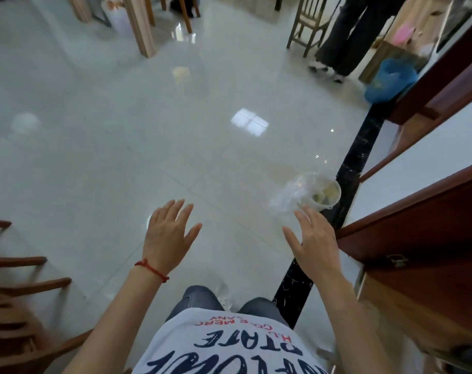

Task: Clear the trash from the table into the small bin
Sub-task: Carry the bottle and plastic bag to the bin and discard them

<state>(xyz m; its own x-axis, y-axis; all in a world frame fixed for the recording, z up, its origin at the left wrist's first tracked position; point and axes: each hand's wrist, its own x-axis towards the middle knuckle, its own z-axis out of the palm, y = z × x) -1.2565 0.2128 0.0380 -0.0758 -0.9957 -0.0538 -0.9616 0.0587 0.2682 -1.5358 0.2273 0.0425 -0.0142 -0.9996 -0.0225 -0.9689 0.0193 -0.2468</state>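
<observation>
Left hand: my left hand point(170, 233) is spread flat, fingers apart, holding nothing, out over bare floor
Right hand: my right hand point(314, 240) is spread the same way, empty, its fingertips just short of the bin
Bin: the small bin point(323, 194) stands on the floor against the black strip, with a clear liner point(290, 194) spilling over its left rim and some pale scraps inside
Open room: I see a wide stretch of floor point(121, 144) ahead and to the left, with nothing on it
Right edge: a black strip point(361, 149) runs along the floor beside red-brown wooden panels point(423, 220), close to my right arm
Left edge: a wooden chair point(16, 314) sits near my left elbow
Surface: glossy pale tiles, with bright window glare
Far room: chair legs, a standing person's dark trousers point(348, 36) and a blue bag point(391, 79) at upper right
</observation>
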